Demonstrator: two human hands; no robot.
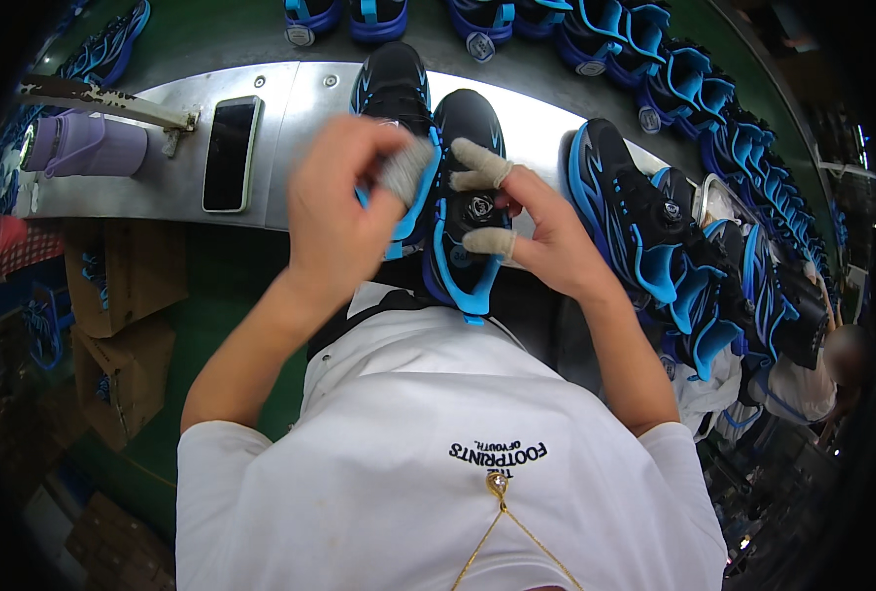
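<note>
Shoe [463,212]: black mesh-like cloth, glossy blue plastic trim, dial looks hard plastic. Right hand [537,222] fingertips wrapped in pale matt cloth tape. Left hand [339,212] has grey tape, blurred. Shelf [300,108]: brushed metal, dull sheen. Phone [231,153]: glossy glass. Bottle [88,146]: matt lilac plastic. Boxes [118,325]: rough cardboard.

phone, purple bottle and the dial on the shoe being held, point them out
phone [232,153], head view, middle of its dark screen
purple bottle [91,145], head view, middle of its side
dial [479,208], head view, centre of the round knob on the shoe's tongue
</note>
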